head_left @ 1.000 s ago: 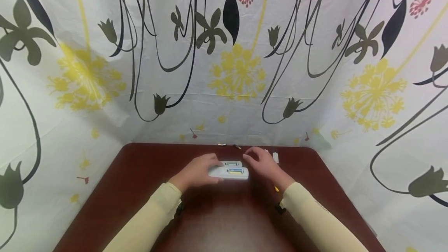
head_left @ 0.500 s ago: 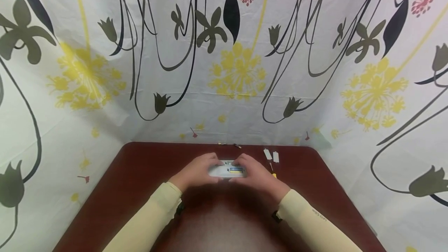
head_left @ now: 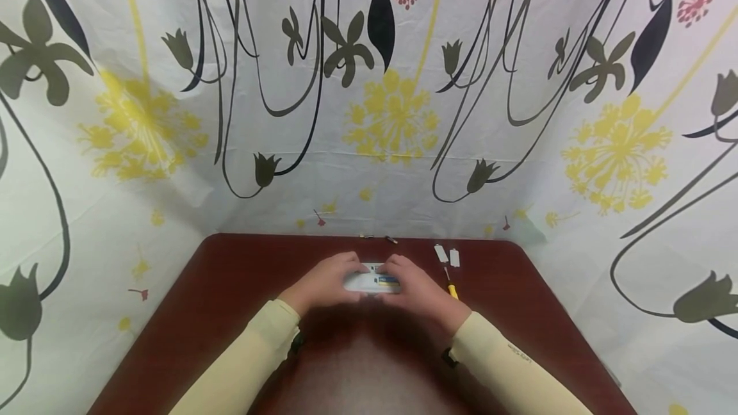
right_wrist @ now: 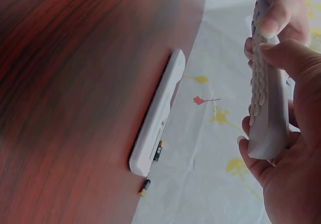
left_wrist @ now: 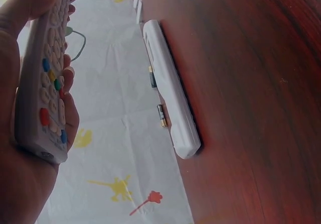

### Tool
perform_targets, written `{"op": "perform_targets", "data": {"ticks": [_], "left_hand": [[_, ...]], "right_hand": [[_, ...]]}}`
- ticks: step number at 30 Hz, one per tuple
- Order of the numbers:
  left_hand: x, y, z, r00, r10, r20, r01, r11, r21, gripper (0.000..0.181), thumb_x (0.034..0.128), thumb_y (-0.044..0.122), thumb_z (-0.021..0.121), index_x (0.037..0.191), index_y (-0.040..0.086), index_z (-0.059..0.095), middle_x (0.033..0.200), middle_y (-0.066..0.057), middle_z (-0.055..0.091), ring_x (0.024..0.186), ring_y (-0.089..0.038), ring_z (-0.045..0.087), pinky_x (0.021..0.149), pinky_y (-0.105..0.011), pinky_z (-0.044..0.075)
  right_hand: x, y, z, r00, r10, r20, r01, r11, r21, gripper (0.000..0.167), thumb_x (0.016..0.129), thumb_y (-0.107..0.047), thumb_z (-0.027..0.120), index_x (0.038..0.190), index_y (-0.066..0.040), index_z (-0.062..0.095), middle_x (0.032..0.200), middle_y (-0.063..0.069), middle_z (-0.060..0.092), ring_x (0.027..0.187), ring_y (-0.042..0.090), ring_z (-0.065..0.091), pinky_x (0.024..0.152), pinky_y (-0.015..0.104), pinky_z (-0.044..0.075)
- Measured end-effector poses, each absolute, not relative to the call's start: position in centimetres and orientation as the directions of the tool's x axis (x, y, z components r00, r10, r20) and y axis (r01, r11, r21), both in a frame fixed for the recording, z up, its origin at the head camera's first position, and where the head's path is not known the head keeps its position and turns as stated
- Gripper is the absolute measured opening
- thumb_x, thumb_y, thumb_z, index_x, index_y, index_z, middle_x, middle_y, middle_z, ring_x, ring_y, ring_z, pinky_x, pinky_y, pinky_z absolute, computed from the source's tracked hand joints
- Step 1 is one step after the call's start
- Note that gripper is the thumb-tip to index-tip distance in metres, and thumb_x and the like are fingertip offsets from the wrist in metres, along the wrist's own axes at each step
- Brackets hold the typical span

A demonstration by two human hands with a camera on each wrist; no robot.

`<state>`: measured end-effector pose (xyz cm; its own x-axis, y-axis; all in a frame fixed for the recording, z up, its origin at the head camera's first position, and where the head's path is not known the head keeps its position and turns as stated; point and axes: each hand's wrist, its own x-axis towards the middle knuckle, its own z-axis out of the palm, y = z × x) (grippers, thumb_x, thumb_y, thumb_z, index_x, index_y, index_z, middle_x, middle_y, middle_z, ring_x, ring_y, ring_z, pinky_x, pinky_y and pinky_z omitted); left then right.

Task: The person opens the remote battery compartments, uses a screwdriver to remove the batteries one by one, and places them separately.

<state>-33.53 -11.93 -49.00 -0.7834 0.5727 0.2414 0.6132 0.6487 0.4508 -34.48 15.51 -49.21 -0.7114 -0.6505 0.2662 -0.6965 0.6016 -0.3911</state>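
Observation:
A white remote control point(head_left: 357, 283) is raised off the table, back side up in the head view, with a blue and yellow battery point(head_left: 388, 280) in its uncovered slot. My left hand point(head_left: 323, 282) grips one end; my right hand point(head_left: 419, 290) grips the other. In the left wrist view the remote's coloured buttons point(left_wrist: 52, 76) face down and away from my thumb's side. The right thumb point(right_wrist: 286, 56) lies along the remote's edge in the right wrist view. Beyond it a second white remote point(left_wrist: 173, 93) lies on the table, partly hidden by my fingers in the head view.
Two loose batteries, one point(head_left: 366, 236) left of the other point(head_left: 391, 239), lie by the table's far edge. Two white battery covers point(head_left: 441, 253) point(head_left: 455, 258) and a yellow-handled screwdriver point(head_left: 452, 291) lie right of my hands. A patterned curtain point(head_left: 369, 165) hangs behind the dark red table point(head_left: 248, 261).
My right hand has moved left and down from above the table onto the remote's right end and now grips it. The covers and screwdriver have come into sight. My left hand has stayed put.

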Motion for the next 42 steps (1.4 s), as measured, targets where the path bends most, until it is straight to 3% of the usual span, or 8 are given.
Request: {"op": "perform_targets", "data": {"ticks": [19,34,42], "left_hand": [[-33.6,-12.2,-49.8,-0.803,0.575,0.155,0.576,0.684,0.447,0.051,0.0936,0.044,0.089,0.14,0.028,0.074,0.123,0.012,0.061,0.108,-0.01,0.058,0.094,-0.033,0.053],[-33.4,-12.1,-50.8,-0.779,0.612,0.136,0.608,0.683,0.406,0.049,0.0951,0.031,0.087,0.14,0.019,0.074,0.13,0.005,0.065,0.11,-0.013,0.06,0.098,-0.035,0.053],[-33.5,-12.2,-51.0,-0.778,0.616,0.12,0.604,0.684,0.408,0.046,0.0951,0.027,0.088,0.138,0.019,0.075,0.13,0.006,0.069,0.111,-0.01,0.062,0.1,-0.036,0.054]], "right_hand": [[-34.2,15.4,-49.8,-0.711,-0.663,0.234,-0.691,0.6,-0.403,0.047,0.094,-0.031,0.09,0.135,-0.017,0.072,0.124,-0.005,0.061,0.107,0.012,0.057,0.088,0.031,0.058],[-34.2,15.4,-50.9,-0.722,-0.667,0.183,-0.674,0.618,-0.406,0.043,0.094,-0.027,0.09,0.132,-0.017,0.073,0.13,-0.004,0.06,0.11,0.013,0.058,0.092,0.033,0.057],[-34.5,15.6,-51.6,-0.741,-0.657,0.137,-0.643,0.636,-0.426,0.045,0.095,-0.029,0.089,0.135,-0.019,0.072,0.133,-0.003,0.062,0.112,0.014,0.058,0.093,0.033,0.057]]}}
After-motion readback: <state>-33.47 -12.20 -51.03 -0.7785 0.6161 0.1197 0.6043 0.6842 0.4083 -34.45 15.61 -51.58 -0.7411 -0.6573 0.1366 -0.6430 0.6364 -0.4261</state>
